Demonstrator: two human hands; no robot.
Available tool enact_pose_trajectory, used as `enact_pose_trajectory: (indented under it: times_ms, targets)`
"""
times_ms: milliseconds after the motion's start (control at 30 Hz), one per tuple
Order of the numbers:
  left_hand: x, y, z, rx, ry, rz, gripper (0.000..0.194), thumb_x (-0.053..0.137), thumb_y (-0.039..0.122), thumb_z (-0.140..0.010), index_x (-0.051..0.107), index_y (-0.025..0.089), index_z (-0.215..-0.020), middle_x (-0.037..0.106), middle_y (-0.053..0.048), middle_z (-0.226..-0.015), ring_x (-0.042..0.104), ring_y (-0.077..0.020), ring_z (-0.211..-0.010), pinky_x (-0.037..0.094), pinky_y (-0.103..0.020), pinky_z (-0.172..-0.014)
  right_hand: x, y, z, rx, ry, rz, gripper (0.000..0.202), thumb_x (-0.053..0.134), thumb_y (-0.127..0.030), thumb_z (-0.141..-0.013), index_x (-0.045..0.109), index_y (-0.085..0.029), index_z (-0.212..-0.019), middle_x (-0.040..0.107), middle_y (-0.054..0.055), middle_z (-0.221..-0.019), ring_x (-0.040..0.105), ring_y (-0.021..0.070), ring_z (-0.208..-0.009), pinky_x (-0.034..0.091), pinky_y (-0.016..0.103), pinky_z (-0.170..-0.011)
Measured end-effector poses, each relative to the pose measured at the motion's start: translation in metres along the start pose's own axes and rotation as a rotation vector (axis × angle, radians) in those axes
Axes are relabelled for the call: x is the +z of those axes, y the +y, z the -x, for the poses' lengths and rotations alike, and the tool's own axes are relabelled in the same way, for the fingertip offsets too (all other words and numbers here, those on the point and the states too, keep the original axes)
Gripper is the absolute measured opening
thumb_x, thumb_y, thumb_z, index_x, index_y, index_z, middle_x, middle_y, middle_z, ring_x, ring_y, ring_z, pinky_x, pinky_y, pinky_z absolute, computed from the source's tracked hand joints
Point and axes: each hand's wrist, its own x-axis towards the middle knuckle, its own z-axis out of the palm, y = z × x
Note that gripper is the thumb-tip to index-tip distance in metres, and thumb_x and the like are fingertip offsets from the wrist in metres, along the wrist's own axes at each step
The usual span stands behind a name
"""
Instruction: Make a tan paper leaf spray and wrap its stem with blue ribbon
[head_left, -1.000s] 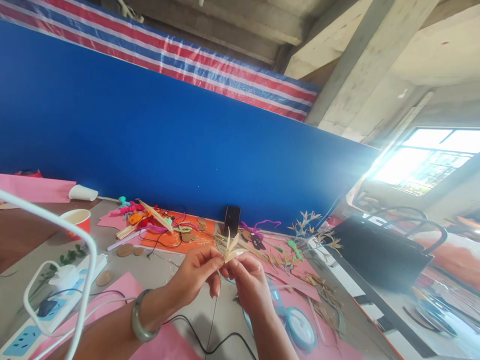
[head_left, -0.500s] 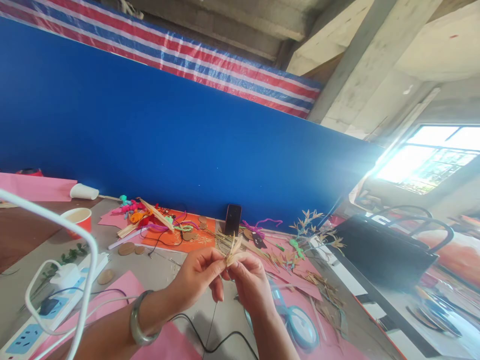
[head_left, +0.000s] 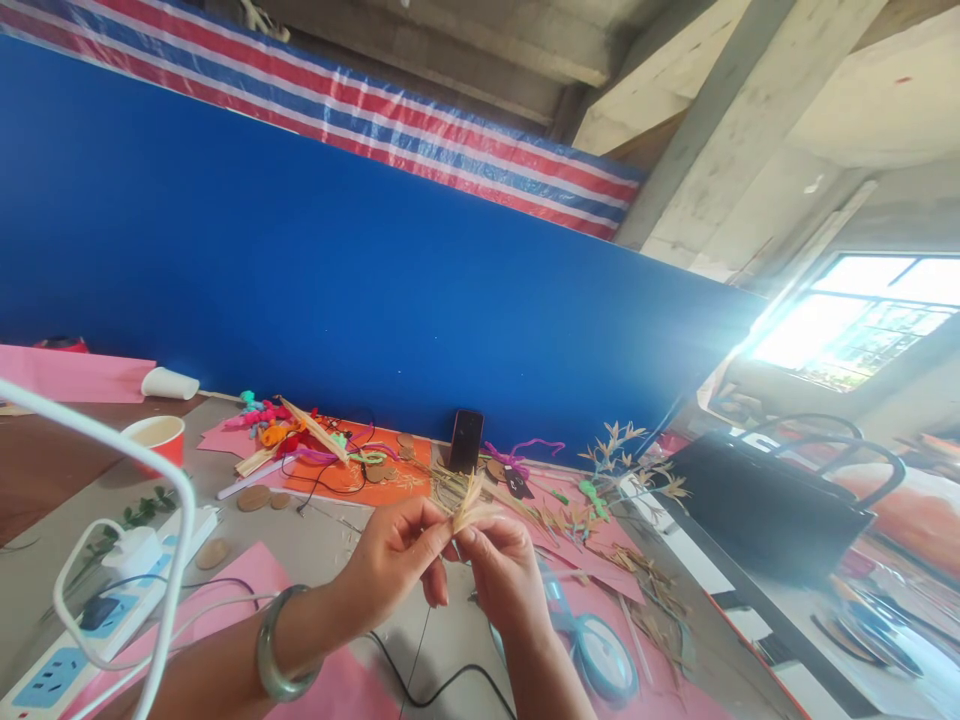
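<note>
Low in the middle of the head view, my left hand and my right hand meet over the table. Between their fingertips is a small pale, straw-coloured leafy piece, its thin tips fanning upward. My left thumb and forefinger pinch its base, and my right thumb and forefinger close on it from the other side. A greenish bangle circles my left wrist. Behind the hands, a dark phone stands upright against the blue panel.
Pink paper, dried stems and blue tape rolls lie at right, near a black bag. Coloured pipe cleaners cover orange paper. At left are a paper cup, a power strip and a looping white cable.
The straw-coloured piece has turned slightly between the fingertips, and its tips look more bunched. My right hand has shifted a little; my left hand has barely moved.
</note>
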Motion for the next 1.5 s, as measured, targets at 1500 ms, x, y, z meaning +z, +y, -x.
enact_pose_trajectory:
  times_ms: [1500]
  targets:
    - [0.002,0.001,0.012,0.189,-0.004,-0.174,0.033,0.053,0.042,-0.092,0.061,0.013,-0.078,0.062,-0.002,-0.046,0.059,-0.0125,-0.041,0.046,-0.023,-0.049,0.012,-0.028,0.015,-0.374,0.016,0.363,0.014,0.067,-0.010,-0.083,0.071,-0.023,-0.078,0.065,0.000,-0.067,0.061,0.0156,-0.067,0.048,0.026,-0.061]
